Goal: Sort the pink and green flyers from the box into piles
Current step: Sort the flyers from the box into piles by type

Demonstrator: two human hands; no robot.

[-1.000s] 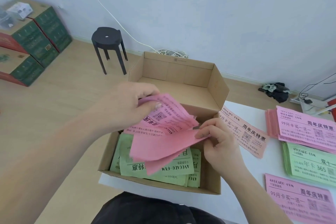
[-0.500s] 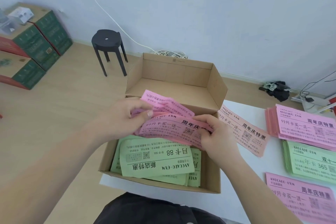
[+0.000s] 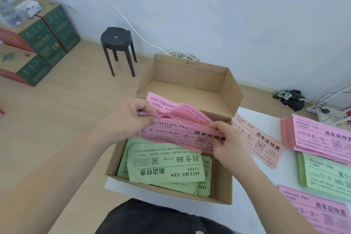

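An open cardboard box stands on the white table's left corner. Above it I hold a bundle of pink flyers: my left hand pinches its left end and my right hand grips its right end. Green flyers lie loose in the box under the bundle. One pink flyer lies on the table beside the box. Further right are a pink pile, a green pile and a second pink pile at the front.
The white table carries the piles; its left edge ends at the box. A black stool stands on the wooden floor behind. Green and red cartons are stacked at the far left. Cables and a dark bundle lie along the wall.
The fanned, curled pink flyers have been gathered flat into one bundle between both hands. My right hand has moved up to grip the bundle's right end, uncovering the green flyers below.
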